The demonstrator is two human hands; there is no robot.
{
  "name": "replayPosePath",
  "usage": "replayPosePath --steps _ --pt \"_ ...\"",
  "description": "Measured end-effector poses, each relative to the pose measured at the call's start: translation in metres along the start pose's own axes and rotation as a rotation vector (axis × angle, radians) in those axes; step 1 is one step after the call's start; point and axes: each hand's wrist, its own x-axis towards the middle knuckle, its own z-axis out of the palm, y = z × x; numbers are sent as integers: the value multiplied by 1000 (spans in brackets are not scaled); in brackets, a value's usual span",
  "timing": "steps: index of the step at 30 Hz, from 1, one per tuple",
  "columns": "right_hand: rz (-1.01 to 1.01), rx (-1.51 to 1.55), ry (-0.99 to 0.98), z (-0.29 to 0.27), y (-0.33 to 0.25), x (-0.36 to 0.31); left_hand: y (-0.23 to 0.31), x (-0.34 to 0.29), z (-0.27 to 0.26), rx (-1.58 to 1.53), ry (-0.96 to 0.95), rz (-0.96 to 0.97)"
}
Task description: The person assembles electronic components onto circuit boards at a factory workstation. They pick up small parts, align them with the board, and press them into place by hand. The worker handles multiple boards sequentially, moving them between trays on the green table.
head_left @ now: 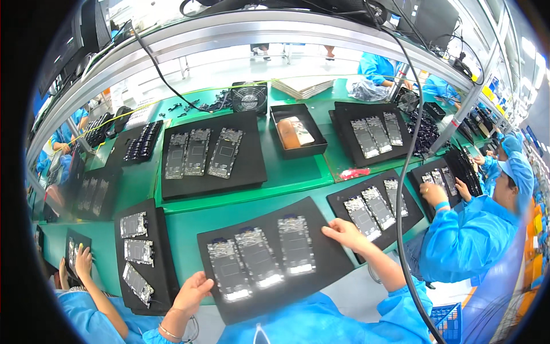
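Observation:
Between my hands is a black foam-like sheet [321,275], tilted and held up near my body. Three circuit boards [296,243] lie on it in a row, each with a dark middle and shiny parts at its ends. My left hand [193,293] is closed on the sheet's left edge. On the opposite edge my right hand [346,234] pinches the upper corner, thumb on top. The undersides of the sheet and the fingers beneath it are hidden.
Stacked black sheets with circuit boards stand left [166,258], behind [252,149], right [338,198] and back right [338,117]. A black open box [303,152] holds a brown item. Co-workers in blue [470,235] sit on both sides. A black cable [404,252] hangs at right.

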Motion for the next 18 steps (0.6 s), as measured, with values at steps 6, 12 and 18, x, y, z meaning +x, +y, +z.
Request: replayPosePath --steps 6,12,18 --pt "79 87 140 -129 48 -12 25 63 119 7 -304 171" --pt "259 -164 564 -262 208 -2 30 148 270 152 -395 115" --pt "-115 -648 603 -254 181 37 -20 126 244 206 -413 552"
